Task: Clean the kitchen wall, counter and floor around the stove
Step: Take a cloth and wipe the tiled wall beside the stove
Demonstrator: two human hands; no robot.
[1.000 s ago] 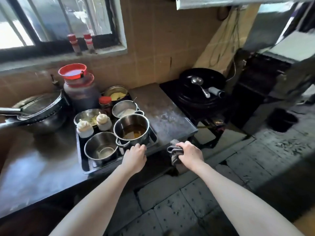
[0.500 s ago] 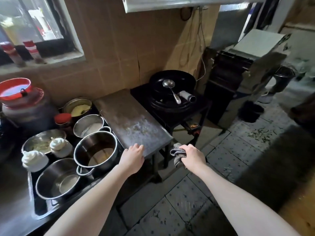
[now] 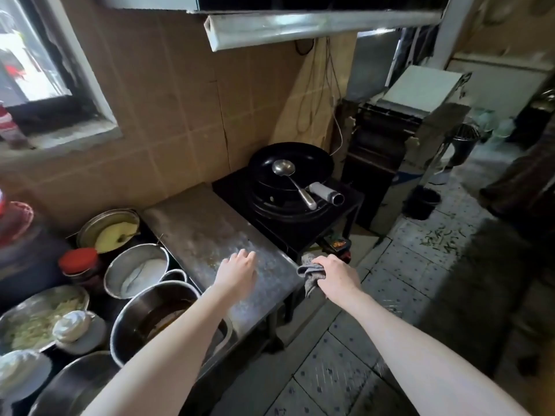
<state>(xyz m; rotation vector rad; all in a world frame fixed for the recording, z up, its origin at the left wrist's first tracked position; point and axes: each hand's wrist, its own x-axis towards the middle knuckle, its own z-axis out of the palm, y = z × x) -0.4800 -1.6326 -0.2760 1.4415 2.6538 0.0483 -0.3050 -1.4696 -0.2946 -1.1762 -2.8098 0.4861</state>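
Tan tiled wall [image 3: 186, 115] rises behind a stained grey metal surface [image 3: 207, 226], which stands between a crowd of cookware and a low black stove [image 3: 303, 229]. Over the near part of that surface lies the left hand [image 3: 237, 270], back upward, its fingers [image 3: 247, 255] relaxed and slightly bent, holding nothing; whether the tips press on the metal cannot be told. The right hand [image 3: 338, 276] is just off the surface's near right corner, fingers [image 3: 318, 261] clenched round a crumpled grey cloth [image 3: 309, 276]. The cloth bulges from the fist toward that corner, and one end hangs below the hand; it is touching the edge or just beside it. On the stove rests a round black wok [image 3: 303, 163] with a steel ladle [image 3: 283, 168] lying in it. Left of the surface stand a steel pot of dark liquid [image 3: 156, 316], a steel bowl of white powder [image 3: 141, 273] and a red-lidded jar [image 3: 78, 261]. Pale tiled floor [image 3: 390, 283] spreads below the right arm, with green scraps [image 3: 444, 235] scattered farther right.
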